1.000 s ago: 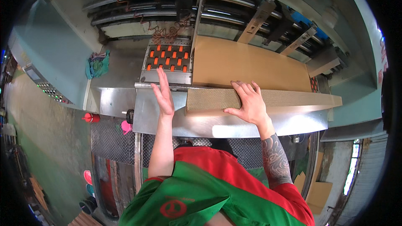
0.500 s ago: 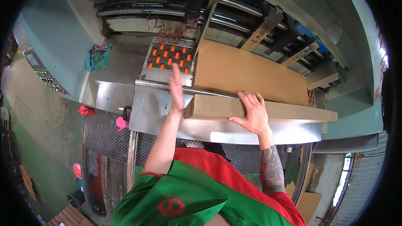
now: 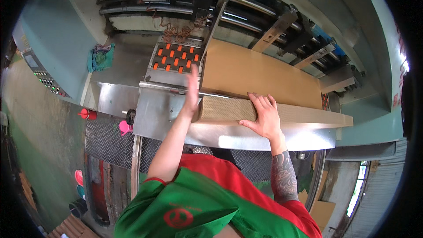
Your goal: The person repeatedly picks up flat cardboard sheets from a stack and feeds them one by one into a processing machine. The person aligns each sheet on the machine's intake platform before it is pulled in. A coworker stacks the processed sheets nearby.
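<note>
Head view: cardboard sheet stack (image 3: 264, 83) lying flat on steel machine desk (image 3: 163, 114). Left hand (image 3: 192, 90) flat against stack's left end, grip released; right hand (image 3: 263, 117) spread open on its near edge

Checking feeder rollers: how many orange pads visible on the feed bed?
About 14, an unsure count: the orange pads sit in staggered rows on the feed bed, left of the cardboard stack. More may be hidden under the stack. The left hand is just below them.

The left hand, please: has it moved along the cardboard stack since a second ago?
Yes. The left hand turned edge-on against the cardboard stack's left end, near the orange-studded feed plate.
</note>
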`<state>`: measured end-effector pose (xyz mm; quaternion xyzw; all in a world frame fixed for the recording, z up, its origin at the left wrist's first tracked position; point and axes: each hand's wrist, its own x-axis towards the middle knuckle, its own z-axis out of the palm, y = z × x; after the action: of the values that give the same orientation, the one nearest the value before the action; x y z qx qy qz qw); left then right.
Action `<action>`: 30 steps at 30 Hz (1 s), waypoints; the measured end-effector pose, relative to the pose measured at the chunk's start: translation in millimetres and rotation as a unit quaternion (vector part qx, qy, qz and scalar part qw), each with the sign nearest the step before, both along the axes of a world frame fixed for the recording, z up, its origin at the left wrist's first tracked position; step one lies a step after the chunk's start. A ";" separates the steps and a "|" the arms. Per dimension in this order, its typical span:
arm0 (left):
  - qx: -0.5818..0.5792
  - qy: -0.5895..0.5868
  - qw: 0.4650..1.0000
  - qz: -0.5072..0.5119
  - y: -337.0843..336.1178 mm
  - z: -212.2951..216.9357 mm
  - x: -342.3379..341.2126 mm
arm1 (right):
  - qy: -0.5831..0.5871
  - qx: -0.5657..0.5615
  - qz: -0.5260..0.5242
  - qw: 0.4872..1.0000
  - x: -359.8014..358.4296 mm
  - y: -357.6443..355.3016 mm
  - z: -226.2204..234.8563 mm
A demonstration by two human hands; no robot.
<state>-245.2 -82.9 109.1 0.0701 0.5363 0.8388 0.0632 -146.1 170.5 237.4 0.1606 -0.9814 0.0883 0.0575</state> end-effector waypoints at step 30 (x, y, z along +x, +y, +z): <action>0.012 0.078 0.988 0.136 2.2 0.5 24.3 | 0.006 -0.001 0.015 1.000 2.2 11.0 -2.5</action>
<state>-220.9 -80.7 109.6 0.0624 0.5341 0.8379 -0.0940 -143.9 181.5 234.9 0.1762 -0.9783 0.0888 0.0624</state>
